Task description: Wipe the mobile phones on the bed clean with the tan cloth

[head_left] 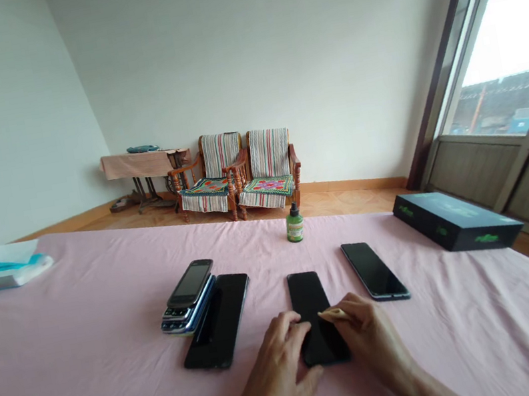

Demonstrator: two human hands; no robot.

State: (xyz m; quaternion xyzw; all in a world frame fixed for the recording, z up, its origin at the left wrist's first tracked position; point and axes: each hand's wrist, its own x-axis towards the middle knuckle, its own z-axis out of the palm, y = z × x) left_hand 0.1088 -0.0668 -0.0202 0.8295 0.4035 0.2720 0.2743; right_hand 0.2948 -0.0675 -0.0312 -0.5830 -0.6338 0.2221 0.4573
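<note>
A black phone lies screen up on the pink cloth, between my two hands. My left hand rests at its left edge, fingers apart, with fingertips touching the phone. Closed around a small pale, pointed object, my right hand is over the phone's right side, and the object's tip is at the screen. To the left lies a larger black phone, beside a stack of small phones with a grey one on top. Another dark phone lies to the right.
The pink cloth covers the table. A green bottle with a black top stands toward the far edge. At the right is a black box, and at the far left a tissue pack. Two chairs stand beyond.
</note>
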